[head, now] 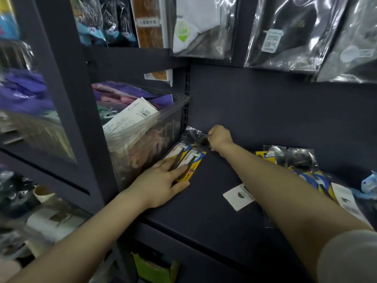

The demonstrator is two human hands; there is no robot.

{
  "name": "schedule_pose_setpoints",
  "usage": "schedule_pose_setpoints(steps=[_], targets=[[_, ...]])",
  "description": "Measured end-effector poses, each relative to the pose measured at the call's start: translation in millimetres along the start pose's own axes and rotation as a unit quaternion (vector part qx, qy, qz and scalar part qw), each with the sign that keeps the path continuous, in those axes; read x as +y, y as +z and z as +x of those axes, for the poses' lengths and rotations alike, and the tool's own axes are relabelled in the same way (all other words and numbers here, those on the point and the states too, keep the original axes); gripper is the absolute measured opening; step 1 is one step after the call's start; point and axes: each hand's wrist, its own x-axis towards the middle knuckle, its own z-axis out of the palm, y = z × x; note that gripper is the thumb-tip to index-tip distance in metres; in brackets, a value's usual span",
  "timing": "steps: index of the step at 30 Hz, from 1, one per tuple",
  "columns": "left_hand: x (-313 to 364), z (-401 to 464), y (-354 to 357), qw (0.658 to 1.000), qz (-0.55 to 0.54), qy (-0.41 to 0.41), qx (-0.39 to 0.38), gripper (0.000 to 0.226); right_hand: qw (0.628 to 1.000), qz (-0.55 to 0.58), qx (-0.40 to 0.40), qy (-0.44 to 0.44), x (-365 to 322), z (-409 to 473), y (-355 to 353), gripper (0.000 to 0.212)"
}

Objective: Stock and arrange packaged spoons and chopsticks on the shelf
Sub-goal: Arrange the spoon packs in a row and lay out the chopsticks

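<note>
A: Where are the hands? I log the left hand [163, 180] flat, fingers straight, pressing the near end of the yellow-and-blue carded utensil packets in clear plastic [188, 158].

B: Agreed from my monitor. Those packets lie on the dark matte shelf board [204, 211], far ends toward the back wall, hard against the clear plastic storage bin of folded cloth goods [142, 127] just left of the left hand.

A: And the right hand [219, 137]?

B: I note it fisted at the far end of the same packets, fingers curled on the clear plastic top. Grip looks like a pinch; the fingertips themselves are hidden.

A: Anything under the right forearm?

B: A white square card with a dark half-circle [238, 196] lies flat just left of it. To the right of that arm I see a second row of yellow-and-blue utensil packets [302, 168], overlapping, on the same shelf.
</note>
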Motion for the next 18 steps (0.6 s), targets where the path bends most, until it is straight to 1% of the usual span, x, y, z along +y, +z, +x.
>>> schedule_pose_setpoints(steps=[1,3,4,6,7,9,10,11,13,14,15,16,18], targets=[[2,2,0,1.0,0.002,-0.002,0.002,0.092,1.0,0.0,-0.011,-0.001,1,-1,-2,0.022],[5,5,1,1.0,0.009,-0.008,-0.002,0.072,0.999,0.0,-0.036,-0.03,2,-3,-10,0.028],[6,5,1,1.0,0.009,-0.012,-0.004,0.063,0.997,-0.013,-0.04,-0.063,3,-7,-17,0.03],[8,6,2,1.0,0.012,-0.017,0.002,0.057,0.987,-0.048,-0.055,-0.144,6,-25,-39,0.027],[9,7,1,1.0,0.019,-0.02,0.005,0.056,0.979,-0.05,-0.091,-0.177,8,-40,-53,0.024],[12,8,1,0.999,0.043,-0.028,0.011,0.055,0.945,-0.077,-0.216,-0.233,14,-72,-82,0.024],[13,9,0,0.998,0.053,-0.032,0.014,0.056,0.92,-0.132,-0.27,-0.253,18,-86,-96,0.027],[14,10,-1,0.998,0.056,-0.034,0.017,0.057,0.892,-0.202,-0.307,-0.264,23,-98,-108,0.032],[18,10,-3,0.998,0.041,-0.029,0.039,0.065,0.847,-0.324,-0.335,-0.257,34,-117,-125,0.046],[22,10,-3,0.997,0.024,-0.019,0.064,0.074,0.836,-0.352,-0.338,-0.251,39,-123,-130,0.053],[27,11,-3,0.996,0.001,-0.002,0.087,0.082,0.835,-0.357,-0.338,-0.247,44,-129,-133,0.056],[33,14,-3,0.995,-0.029,0.017,0.098,0.085,0.837,-0.351,-0.337,-0.25,47,-133,-134,0.056],[49,16,-2,0.99,-0.099,0.05,0.087,0.074,0.839,-0.343,-0.336,-0.258,50,-135,-133,0.052]])
